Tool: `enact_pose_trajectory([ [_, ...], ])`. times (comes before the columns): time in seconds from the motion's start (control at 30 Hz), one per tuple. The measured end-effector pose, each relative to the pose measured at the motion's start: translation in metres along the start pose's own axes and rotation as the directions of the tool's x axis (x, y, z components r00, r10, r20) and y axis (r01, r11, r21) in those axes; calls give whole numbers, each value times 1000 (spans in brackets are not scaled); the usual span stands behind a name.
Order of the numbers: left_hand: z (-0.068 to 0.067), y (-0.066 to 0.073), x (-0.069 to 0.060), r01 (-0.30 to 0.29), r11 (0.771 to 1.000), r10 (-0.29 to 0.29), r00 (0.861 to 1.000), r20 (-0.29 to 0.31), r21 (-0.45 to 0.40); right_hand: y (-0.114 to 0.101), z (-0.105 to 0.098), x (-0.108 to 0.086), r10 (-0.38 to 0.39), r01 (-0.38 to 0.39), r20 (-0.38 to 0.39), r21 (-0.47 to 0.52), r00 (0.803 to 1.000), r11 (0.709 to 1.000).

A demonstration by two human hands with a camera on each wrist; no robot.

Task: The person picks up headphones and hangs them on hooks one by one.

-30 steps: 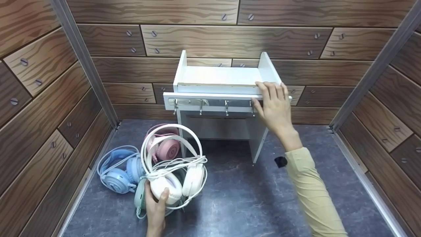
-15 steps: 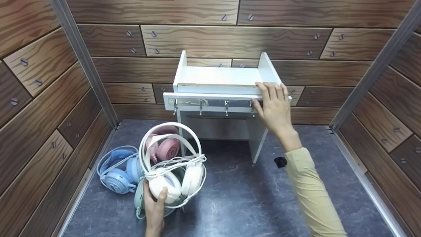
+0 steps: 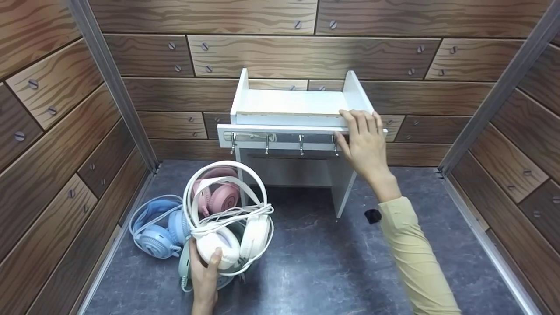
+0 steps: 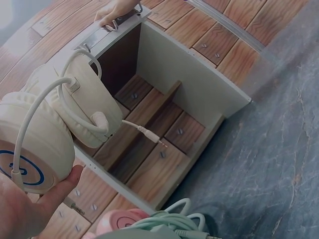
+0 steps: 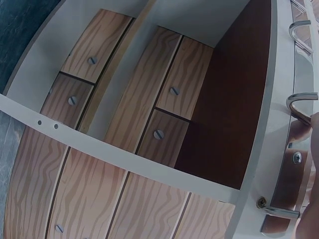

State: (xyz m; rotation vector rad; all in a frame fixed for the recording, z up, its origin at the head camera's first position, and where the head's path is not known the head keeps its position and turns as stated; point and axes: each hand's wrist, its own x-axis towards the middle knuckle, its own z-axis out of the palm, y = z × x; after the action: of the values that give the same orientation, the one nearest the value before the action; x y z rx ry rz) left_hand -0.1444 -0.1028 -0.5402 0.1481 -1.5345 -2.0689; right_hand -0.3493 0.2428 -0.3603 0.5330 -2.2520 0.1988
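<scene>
My left hand (image 3: pixel 204 275) holds white headphones (image 3: pixel 256 236) by one ear cup, with the headband upward and the cable wound round the cups. In the left wrist view the ear cups (image 4: pixel 82 107) and a dangling cable plug (image 4: pixel 149 134) show close up. A white shelf unit (image 3: pixel 293 103) stands against the back wall, with a hook rail (image 3: pixel 284 130) carrying several metal hooks along its front. At the rail's right end, my right hand (image 3: pixel 366 148) grips it, fingers over the top and thumb in front. The white headphones hang apart from the hooks, below and left of them.
Blue headphones (image 3: pixel 157 240), pink headphones (image 3: pixel 224 198) and partly hidden green headphones (image 3: pixel 185 262) lie on the dark floor at the left. A small black object (image 3: pixel 372 215) lies near the right sleeve. Wood-patterned walls (image 3: pixel 442 105) enclose the space.
My left hand and the white headphones have shifted slightly up and left. The right hand stays on the rail.
</scene>
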Motion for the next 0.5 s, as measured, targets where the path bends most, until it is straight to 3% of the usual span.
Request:
enact_pose_trajectory([
  [0.5,2,4,4,-1,1000,1,1000,17,18,0,-1,0,-8,8,-4,-4,1000,1000],
])
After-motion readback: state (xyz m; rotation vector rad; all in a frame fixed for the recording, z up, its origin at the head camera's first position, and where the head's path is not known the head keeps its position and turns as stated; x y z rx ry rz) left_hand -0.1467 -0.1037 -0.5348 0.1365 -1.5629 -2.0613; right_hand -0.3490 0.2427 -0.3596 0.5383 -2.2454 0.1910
